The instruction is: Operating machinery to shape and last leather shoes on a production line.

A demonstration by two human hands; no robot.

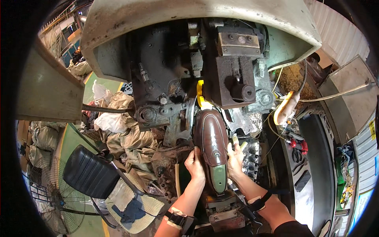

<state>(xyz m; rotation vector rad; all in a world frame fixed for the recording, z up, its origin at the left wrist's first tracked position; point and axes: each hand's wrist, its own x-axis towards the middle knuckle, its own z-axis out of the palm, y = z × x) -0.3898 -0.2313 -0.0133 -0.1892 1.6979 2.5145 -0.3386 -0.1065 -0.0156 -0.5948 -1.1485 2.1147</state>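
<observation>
A brown leather shoe upper [212,128] is stretched over a green shoe last [218,177], its toe pointing away from me into a dark, greasy machine [235,77]. My left hand [194,162] presses its curled fingers to the left side of the upper. On the opposite side, my right hand [235,158] grips the upper near the heel, with light wrapping on a fingertip. Some fingers of both hands are hidden along the shoe's sides. Just beyond the toe is a yellow machine part [202,96]. The shoe's underside is out of sight.
A pale machine hood [197,10] arches overhead. At right, a yellow-and-white handheld device [286,108] hangs from a cable above a bench with tools [302,168]. To the left are a black chair [92,172], a floor fan [59,201] and piled sacks [128,138].
</observation>
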